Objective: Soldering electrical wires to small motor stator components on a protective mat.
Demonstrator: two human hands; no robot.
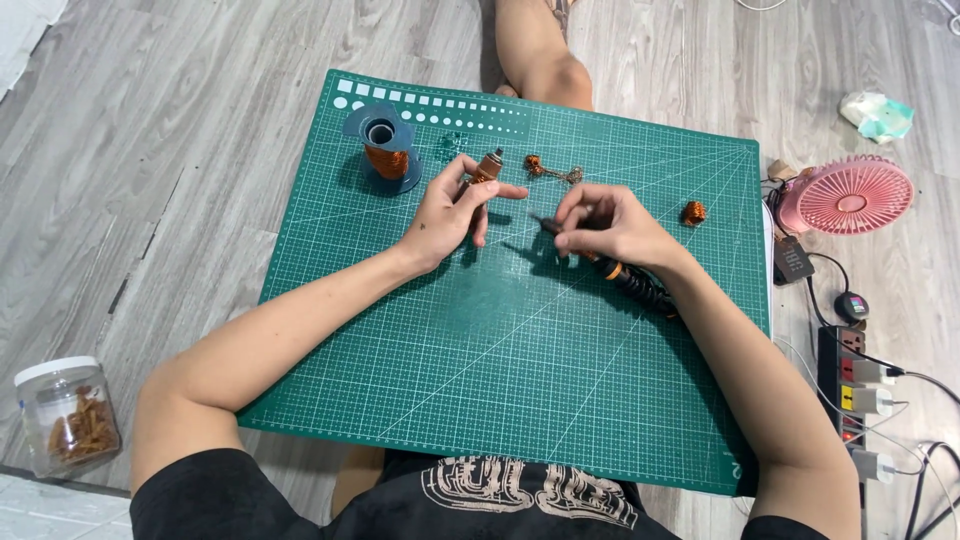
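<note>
jar: one clear plastic jar with a white lid [66, 412] on the grey wood floor [180, 150], far left, full of brownish bits (contents too small to tell).
spool: one blue plastic spool of copper wire [384, 147] upright on the green gridded cutting mat [500, 380], just left of the left hand.
left hand: the left hand [450, 212] is closed around a small copper-wound cylindrical motor part [487, 168], pinched between thumb and fingertips and lifted slightly off the mat.
loose parts: one small copper-and-metal linked piece [553, 170] on the mat between the hands, near the far edge; one small wound copper coil [694, 212] right of the right hand, apart from it.
right hand: the right hand [608, 226] grips a black pen-shaped tool with an orange collar and ribbed handle [625, 278], tip pointing left toward the motor part, not touching it.
right edge: one pink round desk fan [848, 195], one black power strip with plugs [856, 385], off the mat.
risk 1: tool tip slips onto the left fingers, I judge (they sit right by the part).
risk 2: pinch grip is light; part could twist or drop.
risk 3: tool cable could drag the coil off the mat.
</note>
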